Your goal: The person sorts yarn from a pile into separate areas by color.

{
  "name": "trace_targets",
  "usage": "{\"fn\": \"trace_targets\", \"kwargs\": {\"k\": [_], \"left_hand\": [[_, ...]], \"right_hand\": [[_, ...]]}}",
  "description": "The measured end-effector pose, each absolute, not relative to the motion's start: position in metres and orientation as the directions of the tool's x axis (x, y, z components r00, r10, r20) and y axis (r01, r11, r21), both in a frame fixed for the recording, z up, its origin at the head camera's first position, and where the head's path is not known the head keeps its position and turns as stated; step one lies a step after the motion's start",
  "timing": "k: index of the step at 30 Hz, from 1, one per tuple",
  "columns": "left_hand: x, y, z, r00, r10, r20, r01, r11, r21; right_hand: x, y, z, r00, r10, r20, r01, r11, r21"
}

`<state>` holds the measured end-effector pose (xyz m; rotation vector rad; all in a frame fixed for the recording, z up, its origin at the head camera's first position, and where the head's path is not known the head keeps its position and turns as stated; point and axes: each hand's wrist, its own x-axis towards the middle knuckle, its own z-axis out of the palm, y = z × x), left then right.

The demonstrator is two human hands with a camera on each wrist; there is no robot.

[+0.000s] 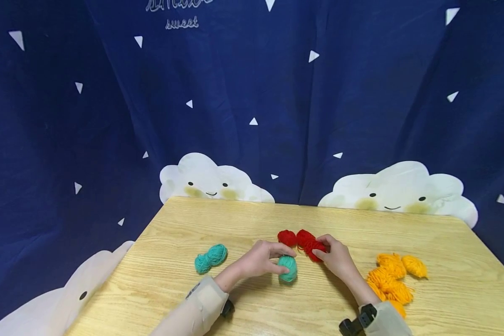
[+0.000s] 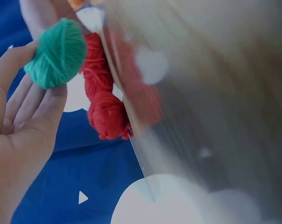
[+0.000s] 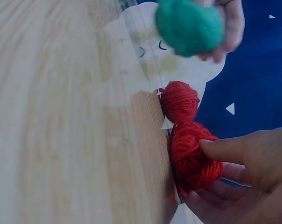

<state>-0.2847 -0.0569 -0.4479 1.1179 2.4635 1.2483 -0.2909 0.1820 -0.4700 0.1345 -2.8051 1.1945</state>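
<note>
My left hand [image 1: 258, 259] pinches a green ball of yarn [image 1: 288, 269] between thumb and fingers. The left wrist view shows this green ball [image 2: 57, 53] held above the tabletop at the fingertips. To its right, my right hand [image 1: 337, 254] has thumb and fingers around the near end of some red yarn [image 1: 306, 239]. In the right wrist view the thumb presses on the gripped red yarn ball [image 3: 195, 156], which lies at the table surface. Another red yarn ball [image 1: 287, 238] sits just left of it.
Two joined teal yarn balls [image 1: 210, 259] lie on the wooden table [image 1: 159, 280] left of my left hand. Several orange yarn balls [image 1: 388, 280] are bunched to the right, partly behind my right forearm. A dark blue curtain [image 1: 235, 93] with white clouds hangs behind the table.
</note>
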Motion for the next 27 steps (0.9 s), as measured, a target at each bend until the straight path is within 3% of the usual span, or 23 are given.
{"fn": "trace_targets", "kwargs": {"k": [6, 17, 27], "left_hand": [[-0.281, -0.058, -0.444, -0.736, 0.648, 0.193, 0.488, 0.311, 0.816], [-0.259, -0.081, -0.417, -0.794, 0.586, 0.163, 0.423, 0.338, 0.841], [-0.254, -0.113, -0.42, -0.832, 0.534, 0.151, 0.392, 0.373, 0.841]], "right_hand": [[-0.29, 0.182, -0.469, -0.992, -0.044, 0.118, -0.115, 0.692, -0.713], [-0.292, 0.183, -0.469, -0.989, -0.061, 0.137, -0.141, 0.687, -0.713], [-0.291, 0.182, -0.469, -0.99, -0.049, 0.13, -0.128, 0.686, -0.716]]}}
